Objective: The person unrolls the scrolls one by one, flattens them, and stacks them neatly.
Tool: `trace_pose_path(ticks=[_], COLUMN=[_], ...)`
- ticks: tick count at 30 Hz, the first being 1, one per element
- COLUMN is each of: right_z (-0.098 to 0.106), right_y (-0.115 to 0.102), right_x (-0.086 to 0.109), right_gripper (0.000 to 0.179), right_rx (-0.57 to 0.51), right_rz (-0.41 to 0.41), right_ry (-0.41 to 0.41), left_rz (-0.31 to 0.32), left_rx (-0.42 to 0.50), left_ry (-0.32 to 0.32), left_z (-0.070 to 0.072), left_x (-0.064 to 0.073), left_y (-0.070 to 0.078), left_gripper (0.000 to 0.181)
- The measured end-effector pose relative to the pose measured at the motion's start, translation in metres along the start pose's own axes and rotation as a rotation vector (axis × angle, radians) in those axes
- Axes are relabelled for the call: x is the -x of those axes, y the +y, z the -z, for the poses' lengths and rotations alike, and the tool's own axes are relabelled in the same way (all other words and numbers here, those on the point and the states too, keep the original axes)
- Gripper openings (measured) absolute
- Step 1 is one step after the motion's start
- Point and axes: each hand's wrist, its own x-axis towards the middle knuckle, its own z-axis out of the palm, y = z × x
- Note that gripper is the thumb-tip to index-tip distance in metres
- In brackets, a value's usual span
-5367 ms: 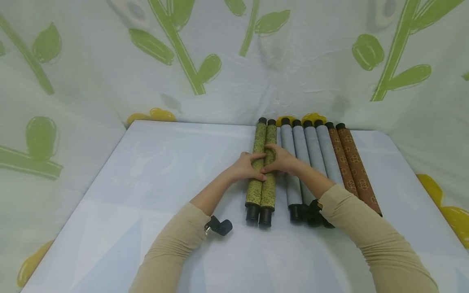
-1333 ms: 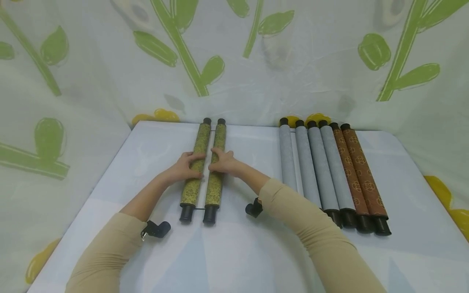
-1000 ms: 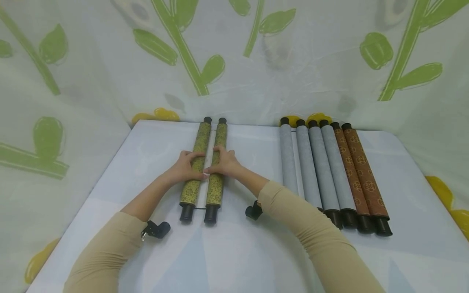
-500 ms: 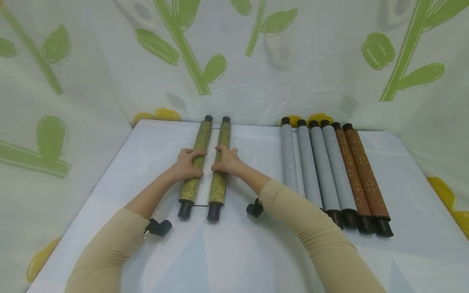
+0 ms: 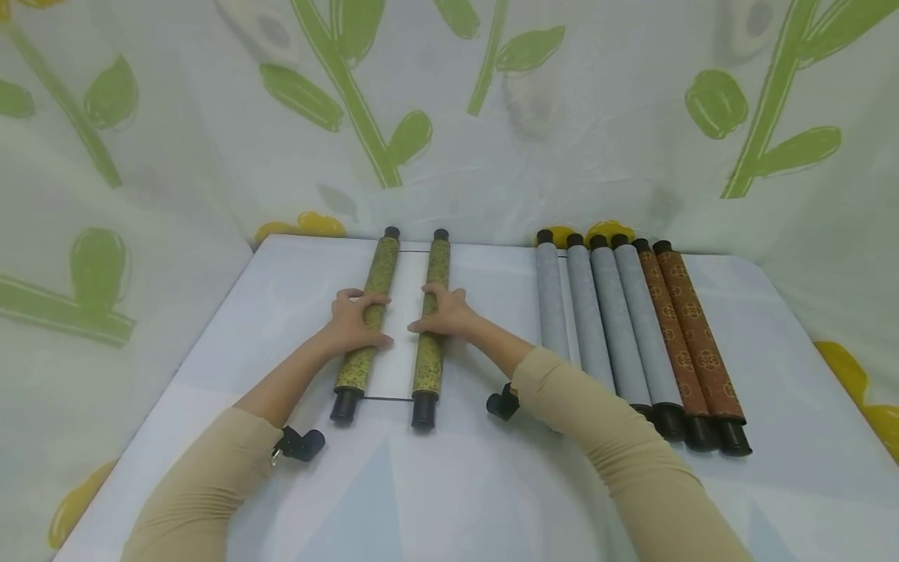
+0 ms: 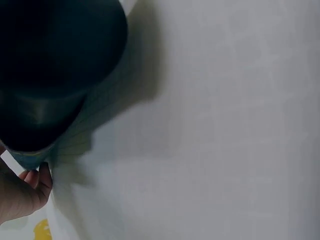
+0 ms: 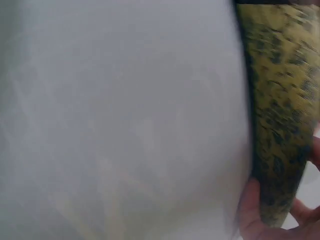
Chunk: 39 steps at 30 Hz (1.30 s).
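Yellow-green patterned scroll (image 5: 399, 336), left of centre in the frame, lies lengthwise on the white table (image 5: 463, 492); its 2 black-ended rollers stand apart, a white strip of sheet exposed between them. Left hand (image 5: 351, 321) grasps the left roller (image 5: 358, 371), fingers and thumb reaching over it; right hand (image 5: 449, 312) grasps the right roller (image 5: 428, 367), thumb and fingers to either side of it in the right wrist view. Left wrist view dark, little detail. Extent, as judged: partly unrolled only; the strip is narrow and shows no picture, so the rest of the sheet is presumably wound up. Right of centre: 4 grey rolls (image 5: 616, 312), leftmost 2 slightly parted with a pale strip between, near ends partly hidden by the right sleeve (image 5: 611, 441). Further right: 2 brown flower-patterned rolls (image 5: 691, 328), side by side, no sheet showing. Upper frame: leaf-printed backdrop (image 5: 618, 117).
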Motion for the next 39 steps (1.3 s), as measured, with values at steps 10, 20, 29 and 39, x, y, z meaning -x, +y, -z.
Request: trace_pose_path(ticks=[10,20,29,39], right_z=[-0.001,0.005,0.01,0.011], right_y=[0.001,0.001,0.005,0.011], right_x=[0.004,0.007,0.011,0.013], right_gripper=[0.087,0.074,0.073,0.083], right_rx=[0.009,0.022,0.015,0.065], right_rz=[0.003,-0.012,-0.045,-0.042], right_ry=[0.064,0.026,0.002,0.075], left_rz=[0.033,0.03,0.068,0.056], left_rx=[-0.002,0.011,0.016,-0.035], left_ry=[-0.028,-0.022,-0.023,0.009], left_z=[0.004,0.012,0.009,0.007], left_x=[-0.001,0.003,0.003,0.006], left_y=[0.002,-0.003,-0.011,-0.007], left_gripper=[0.074,0.068,0.066,0.077])
